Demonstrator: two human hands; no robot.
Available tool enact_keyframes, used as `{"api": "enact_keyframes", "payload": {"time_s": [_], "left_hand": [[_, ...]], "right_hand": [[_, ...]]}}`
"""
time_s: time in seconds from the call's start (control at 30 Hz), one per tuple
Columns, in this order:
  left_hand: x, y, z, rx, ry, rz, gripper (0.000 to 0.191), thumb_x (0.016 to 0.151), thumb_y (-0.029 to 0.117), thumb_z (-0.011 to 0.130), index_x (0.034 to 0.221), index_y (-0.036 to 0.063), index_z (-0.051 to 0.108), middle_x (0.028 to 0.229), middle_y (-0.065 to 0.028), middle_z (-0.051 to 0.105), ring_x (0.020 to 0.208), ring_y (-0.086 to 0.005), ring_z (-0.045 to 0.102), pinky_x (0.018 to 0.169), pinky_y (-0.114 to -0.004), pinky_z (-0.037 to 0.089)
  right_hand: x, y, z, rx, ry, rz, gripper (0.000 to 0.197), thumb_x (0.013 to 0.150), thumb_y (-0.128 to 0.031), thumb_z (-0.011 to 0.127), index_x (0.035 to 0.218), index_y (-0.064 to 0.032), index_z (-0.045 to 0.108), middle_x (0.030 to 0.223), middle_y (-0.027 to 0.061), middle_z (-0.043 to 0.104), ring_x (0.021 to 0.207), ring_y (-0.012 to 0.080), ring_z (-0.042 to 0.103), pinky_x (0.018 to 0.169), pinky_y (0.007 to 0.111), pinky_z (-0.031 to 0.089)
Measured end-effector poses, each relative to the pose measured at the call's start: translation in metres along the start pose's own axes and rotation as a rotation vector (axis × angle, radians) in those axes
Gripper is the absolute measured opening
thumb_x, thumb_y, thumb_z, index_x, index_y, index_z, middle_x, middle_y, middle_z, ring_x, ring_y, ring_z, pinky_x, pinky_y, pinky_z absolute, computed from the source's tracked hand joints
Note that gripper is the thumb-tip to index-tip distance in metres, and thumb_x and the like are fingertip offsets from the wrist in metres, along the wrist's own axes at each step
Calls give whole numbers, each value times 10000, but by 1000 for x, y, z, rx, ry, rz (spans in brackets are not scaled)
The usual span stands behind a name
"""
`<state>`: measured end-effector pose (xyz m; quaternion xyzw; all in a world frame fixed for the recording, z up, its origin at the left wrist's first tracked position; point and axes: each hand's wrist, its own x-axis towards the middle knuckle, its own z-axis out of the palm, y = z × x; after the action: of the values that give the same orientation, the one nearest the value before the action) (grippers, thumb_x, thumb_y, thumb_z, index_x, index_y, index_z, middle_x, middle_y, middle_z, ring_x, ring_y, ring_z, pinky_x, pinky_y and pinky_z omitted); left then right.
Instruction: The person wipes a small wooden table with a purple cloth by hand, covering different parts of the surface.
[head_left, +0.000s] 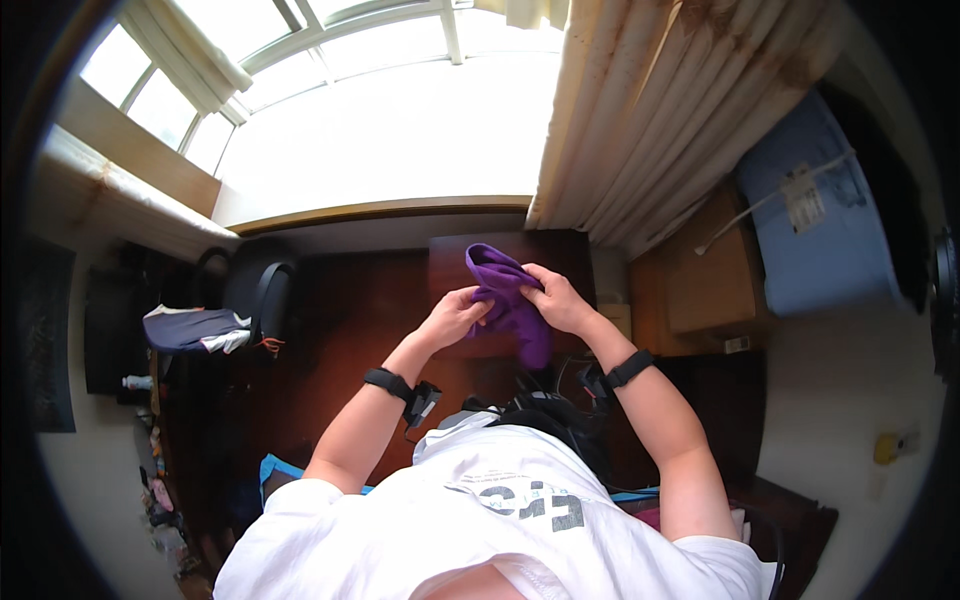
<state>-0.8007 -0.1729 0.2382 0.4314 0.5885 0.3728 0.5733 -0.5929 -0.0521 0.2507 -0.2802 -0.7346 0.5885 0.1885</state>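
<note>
Both of my hands hold a purple cloth (532, 330) up in front of me. My left hand (457, 313) pinches its left side between thumb and fingers. On the other side, my right hand (556, 296) grips its upper right part. A rounded, hemmed fold stands up above the hands, and a narrow length hangs down below them. Whether the cloth is a garment I cannot tell. Behind it lies a dark reddish-brown wooden surface (457, 259). Black straps with small devices circle both forearms.
At the left, a dark garment with white parts (195, 328) hangs over a black chair (259, 277). A blue plastic bin (817, 217) sits on a wooden cabinet (705, 277) at the right. Long curtains (645, 112) flank a bright window. Black cables (540, 397) lie close to my body.
</note>
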Motion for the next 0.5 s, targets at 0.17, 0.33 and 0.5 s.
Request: {"api": "enact_keyframes", "payload": {"time_s": [0.17, 0.33, 0.5], "left_hand": [[23, -4, 15, 320, 258, -47, 191, 999, 192, 625, 1033, 24, 709, 925, -47, 632, 883, -155, 586, 777, -311, 480], [43, -9, 32, 535, 472, 256, 216, 972, 148, 622, 1113, 17, 720, 1076, -110, 671, 1008, -211, 606, 901, -336, 499], [45, 9, 43, 210, 320, -63, 252, 1009, 113, 563, 1200, -22, 657, 941, -102, 729, 863, -107, 628, 804, -308, 536]], "right_hand": [[25, 35, -27, -96, -27, 79, 264, 974, -154, 606, 1211, -42, 634, 1089, 228, 706, 1076, 370, 683, 924, 397, 518], [46, 62, -42, 12, -147, 122, 716, 837, -438, 779, 1403, -99, 500, 1284, 193, 603, 1231, 355, 591, 1051, 420, 465], [45, 70, -44, -269, -141, 15, 807, 707, -201, 827, 1427, -124, 471, 1243, 174, 562, 1183, 367, 603, 1035, 432, 494]]}}
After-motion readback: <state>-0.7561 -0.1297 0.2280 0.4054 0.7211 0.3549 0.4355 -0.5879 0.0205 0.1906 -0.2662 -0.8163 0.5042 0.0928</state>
